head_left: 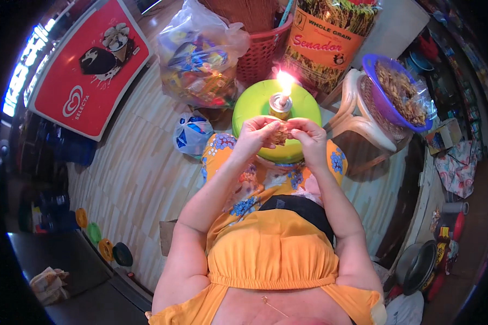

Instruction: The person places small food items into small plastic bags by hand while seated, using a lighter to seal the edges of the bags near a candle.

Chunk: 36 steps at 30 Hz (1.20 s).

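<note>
A round, smooth lime-green plastic tub (pixel 249 105) is standing at 12 o'clock. A purple plastic basin (pixel 378 93) of rough brown pieces is resting at 2 o'clock. My left hand (pixel 252 136) and right hand (pixel 311 137) are pinching inward, just short of a cylindrical metal lamp (pixel 280 106) burning on the tub. Between my fingertips I am holding a small, crinkled brown-filled packet (pixel 279 136), apparently aligning its edge; this is likely calling for steady fingers, clear of heat.

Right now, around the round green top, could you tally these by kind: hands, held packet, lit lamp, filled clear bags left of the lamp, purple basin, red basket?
Hands: 2 (left hand, right hand)
Held packet: 1
Lit lamp: 1
Filled clear bags: 2 (large bag, small bag)
Purple basin: 1
Red basket: 1
Total: 8
</note>
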Tool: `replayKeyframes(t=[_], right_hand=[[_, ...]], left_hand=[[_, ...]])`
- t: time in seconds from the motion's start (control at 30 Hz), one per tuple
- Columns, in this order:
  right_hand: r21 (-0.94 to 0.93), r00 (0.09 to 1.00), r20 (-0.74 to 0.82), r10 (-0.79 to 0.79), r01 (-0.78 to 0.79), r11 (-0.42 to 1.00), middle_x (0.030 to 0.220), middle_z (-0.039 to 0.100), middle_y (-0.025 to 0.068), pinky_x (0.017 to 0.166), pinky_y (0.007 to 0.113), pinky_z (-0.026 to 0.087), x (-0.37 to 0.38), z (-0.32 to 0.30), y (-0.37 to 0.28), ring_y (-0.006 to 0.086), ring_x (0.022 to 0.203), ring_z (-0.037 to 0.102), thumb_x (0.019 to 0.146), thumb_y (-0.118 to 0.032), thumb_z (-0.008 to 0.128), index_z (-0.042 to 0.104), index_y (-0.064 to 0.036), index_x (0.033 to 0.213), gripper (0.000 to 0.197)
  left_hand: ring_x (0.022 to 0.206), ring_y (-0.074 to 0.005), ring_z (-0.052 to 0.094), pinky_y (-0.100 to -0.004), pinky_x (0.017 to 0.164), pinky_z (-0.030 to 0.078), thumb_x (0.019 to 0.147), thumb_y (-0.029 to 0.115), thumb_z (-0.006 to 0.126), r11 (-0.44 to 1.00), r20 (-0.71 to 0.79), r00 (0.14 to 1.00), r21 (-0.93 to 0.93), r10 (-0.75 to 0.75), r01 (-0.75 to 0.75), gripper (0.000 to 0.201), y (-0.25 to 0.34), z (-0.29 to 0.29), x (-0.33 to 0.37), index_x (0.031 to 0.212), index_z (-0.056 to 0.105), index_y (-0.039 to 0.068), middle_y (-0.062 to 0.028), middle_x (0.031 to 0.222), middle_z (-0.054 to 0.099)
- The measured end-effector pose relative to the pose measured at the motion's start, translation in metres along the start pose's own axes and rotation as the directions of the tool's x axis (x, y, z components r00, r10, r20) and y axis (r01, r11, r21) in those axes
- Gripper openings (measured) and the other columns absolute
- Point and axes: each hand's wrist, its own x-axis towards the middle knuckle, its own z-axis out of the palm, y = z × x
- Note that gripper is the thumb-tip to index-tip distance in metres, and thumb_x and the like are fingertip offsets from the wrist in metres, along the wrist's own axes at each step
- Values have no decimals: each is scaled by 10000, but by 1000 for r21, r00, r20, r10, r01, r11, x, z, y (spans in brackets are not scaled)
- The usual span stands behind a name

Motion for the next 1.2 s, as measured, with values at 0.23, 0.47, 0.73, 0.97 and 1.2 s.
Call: replayKeyframes(t=[0.23, 0.47, 0.73, 0.97, 1.2], right_hand=[[92, 982, 12, 186, -187, 978, 706, 591, 6, 510, 186, 413, 5, -1, 3, 53, 570, 495, 801, -158, 605, 617, -10, 866, 161], [83, 993, 61, 99, -104, 991, 690, 587, 8, 500, 183, 400, 11, -1, 6, 49, 553, 489, 789, -81, 600, 614, -4, 818, 84], [279, 962, 80, 262, -274, 920, 693, 601, 23, 508, 188, 407, 14, 4, 15, 58, 548, 499, 749, -71, 620, 619, -22, 793, 67], [276, 968, 80, 239, -252, 927, 661, 587, 13, 494, 184, 396, 19, 9, 17, 52, 524, 477, 749, -60, 607, 626, -24, 773, 47], [323, 965, 33, 260, -256, 911, 656, 584, 5, 473, 178, 390, 25, 16, 19, 41, 509, 468, 767, -71, 591, 623, -29, 767, 53]], left_hand=[[663, -71, 582, -188, 516, 454, 841, 195, 549, 982, 14, 996, 164, 88, -90, 188, -7, 2, 3, 934, 598, 39, -18, 790, 627], [623, -72, 570, -188, 518, 452, 832, 196, 554, 996, 8, 999, 84, 43, -44, 179, 1, 3, 0, 911, 595, 40, -19, 759, 615], [637, -72, 566, -195, 496, 453, 819, 219, 564, 997, -42, 999, 75, 13, -10, 178, 8, -1, 4, 893, 597, 59, -9, 765, 608], [594, -65, 550, -182, 463, 433, 804, 205, 574, 997, -24, 1000, 81, 9, -7, 156, 8, -4, 11, 863, 595, 62, -10, 735, 601], [561, -59, 555, -184, 466, 440, 788, 206, 601, 997, -36, 999, 83, 10, -7, 164, 13, -8, 17, 869, 611, 63, -4, 701, 601]])
